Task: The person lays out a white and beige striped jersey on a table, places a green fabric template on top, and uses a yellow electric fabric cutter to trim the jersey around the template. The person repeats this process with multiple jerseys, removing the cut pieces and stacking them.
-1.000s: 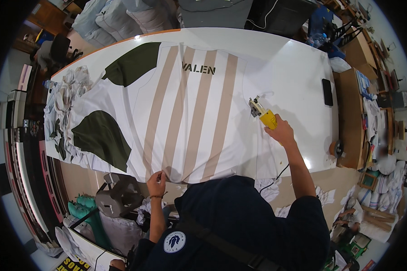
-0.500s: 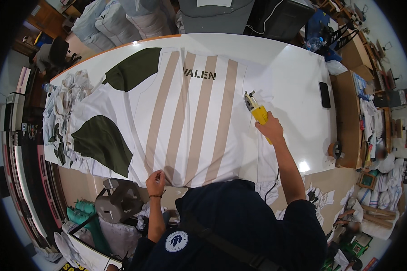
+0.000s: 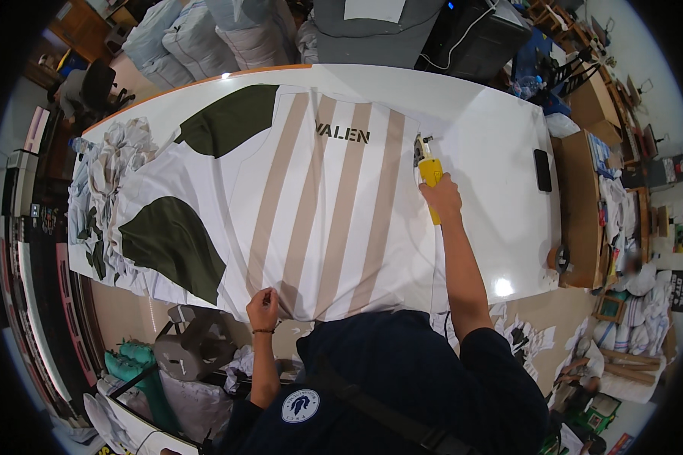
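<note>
A striped white and beige fabric panel (image 3: 328, 205) with dark lettering near its far edge lies spread on the white table. My right hand (image 3: 442, 194) grips a yellow handheld electric fabric cutter (image 3: 431, 171), its metal head at the panel's right border, toward the far side. At the panel's near edge is my left hand (image 3: 262, 309), fingers curled together; whether cloth is pinched between them is hidden. Left of the stripes lie two dark green fabric pieces, the far one (image 3: 231, 120) and the near one (image 3: 173, 241), among white cloth.
A heap of crumpled fabric (image 3: 121, 163) covers the white table's (image 3: 501, 144) left end. A black phone (image 3: 542, 171) and a roll of tape (image 3: 559, 258) lie toward the right. Stuffed sacks (image 3: 197, 45) and a grey bin (image 3: 372, 38) stand beyond. Cloth scraps (image 3: 527, 337) litter the floor.
My right hand has moved the cutter a little farther from me along the panel's right border, and its head has turned more straight away. My left hand stays at the near edge.
</note>
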`<state>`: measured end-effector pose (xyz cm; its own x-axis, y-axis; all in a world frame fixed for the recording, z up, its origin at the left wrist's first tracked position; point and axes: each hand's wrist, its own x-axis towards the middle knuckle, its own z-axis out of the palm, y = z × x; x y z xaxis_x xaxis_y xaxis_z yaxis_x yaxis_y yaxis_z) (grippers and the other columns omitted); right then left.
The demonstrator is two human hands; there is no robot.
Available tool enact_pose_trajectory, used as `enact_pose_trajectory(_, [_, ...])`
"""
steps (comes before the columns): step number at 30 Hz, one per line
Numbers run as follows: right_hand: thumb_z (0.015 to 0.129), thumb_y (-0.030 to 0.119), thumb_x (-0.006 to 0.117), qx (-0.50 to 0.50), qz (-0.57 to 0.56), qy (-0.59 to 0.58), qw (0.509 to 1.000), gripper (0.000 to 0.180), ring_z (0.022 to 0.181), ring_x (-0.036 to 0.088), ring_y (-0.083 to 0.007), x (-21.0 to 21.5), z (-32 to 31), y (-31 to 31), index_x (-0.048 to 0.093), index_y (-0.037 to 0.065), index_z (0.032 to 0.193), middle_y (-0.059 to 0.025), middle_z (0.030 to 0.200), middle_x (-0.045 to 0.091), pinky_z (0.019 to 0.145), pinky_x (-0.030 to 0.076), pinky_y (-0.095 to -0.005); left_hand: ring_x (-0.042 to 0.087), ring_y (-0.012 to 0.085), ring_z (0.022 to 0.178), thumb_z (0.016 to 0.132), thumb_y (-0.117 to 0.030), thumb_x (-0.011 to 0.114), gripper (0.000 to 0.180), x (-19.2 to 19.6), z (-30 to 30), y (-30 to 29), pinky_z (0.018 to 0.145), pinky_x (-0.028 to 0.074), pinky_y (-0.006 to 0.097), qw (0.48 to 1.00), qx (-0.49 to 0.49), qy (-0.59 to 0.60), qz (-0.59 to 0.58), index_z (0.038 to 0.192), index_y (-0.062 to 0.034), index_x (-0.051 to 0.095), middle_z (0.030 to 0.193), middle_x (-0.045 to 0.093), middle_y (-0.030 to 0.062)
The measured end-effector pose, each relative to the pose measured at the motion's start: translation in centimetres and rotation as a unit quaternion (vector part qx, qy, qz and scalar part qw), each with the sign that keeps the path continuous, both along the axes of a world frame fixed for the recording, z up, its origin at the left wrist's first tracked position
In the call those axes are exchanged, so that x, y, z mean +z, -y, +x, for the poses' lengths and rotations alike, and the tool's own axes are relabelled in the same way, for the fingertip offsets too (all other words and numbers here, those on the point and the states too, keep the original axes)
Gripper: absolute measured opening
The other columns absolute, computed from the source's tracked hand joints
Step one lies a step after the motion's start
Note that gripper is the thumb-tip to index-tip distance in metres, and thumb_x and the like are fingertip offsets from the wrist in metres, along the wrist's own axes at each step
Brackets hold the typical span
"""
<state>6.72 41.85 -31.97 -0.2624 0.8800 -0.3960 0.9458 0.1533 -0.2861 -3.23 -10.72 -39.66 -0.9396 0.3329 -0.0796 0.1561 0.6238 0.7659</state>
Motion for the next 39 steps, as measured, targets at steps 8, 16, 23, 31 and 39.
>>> enact_pose_trajectory(8, [0.079,0.045,0.072,-0.037,0.039,-0.026,0.998,0.065,0.111,0.068,-0.0404,-1.1,-4.3,-3.7,0.054,0.000,0.122,-0.0220,0.120,0.067,0.092,0.057,-0.0490,0.071,0.0184,0.070,0.091,-0.011,0.073,0.012,0.8,-0.9,-0.8,0.064,0.055,0.030,0.999,0.005,-0.035,0.009,0.094,0.0002,0.075,0.080,0.074,0.0116])
enact_pose_trajectory(16, [0.077,0.049,0.073,-0.102,0.031,-0.072,0.992,0.072,0.113,0.068,-0.0390,-2.9,-7.2,-11.0,0.057,-0.002,0.126,-0.0247,0.123,0.067,0.096,0.055,-0.0482,0.070,0.0252,0.074,0.085,-0.007,0.074,0.015,2.2,-3.0,-9.2,0.068,0.056,0.036,0.982,-0.156,-0.083,0.065,0.099,-0.0020,0.074,0.083,0.071,0.0118])
enact_pose_trajectory(23, [0.076,0.046,0.078,-0.105,0.018,-0.201,0.974,0.076,0.111,0.068,-0.0417,-5.7,-1.8,-10.4,0.057,-0.004,0.129,-0.0263,0.119,0.069,0.094,0.054,-0.0478,0.047,0.0350,0.130,0.089,-0.034,0.071,0.050,3.2,1.0,-21.7,0.103,0.042,0.049,0.877,-0.445,-0.136,-0.124,0.135,-0.0175,0.059,0.140,0.052,0.0141])
enact_pose_trajectory(31, [0.080,0.037,0.078,-0.059,-0.037,-0.194,0.978,0.061,0.099,0.072,-0.0381,-2.9,13.7,0.0,0.059,0.002,0.125,-0.0227,0.107,0.073,0.084,0.056,-0.0451,0.042,0.0380,0.134,0.090,-0.042,0.068,0.049,3.6,5.6,-16.9,0.104,0.039,0.055,0.853,-0.475,-0.100,-0.193,0.136,-0.0276,0.059,0.145,0.047,0.0117])
enact_pose_trajectory(39, [0.079,0.040,0.077,-0.059,-0.030,-0.066,0.996,0.061,0.095,0.072,-0.0420,-0.4,26.8,13.3,0.058,0.004,0.124,-0.0258,0.100,0.073,0.081,0.056,-0.0480,0.064,0.0325,0.109,0.094,-0.039,0.066,0.032,3.8,6.7,-9.2,0.090,0.054,0.044,0.820,-0.539,0.052,-0.185,0.118,-0.0178,0.070,0.112,0.067,0.0097])
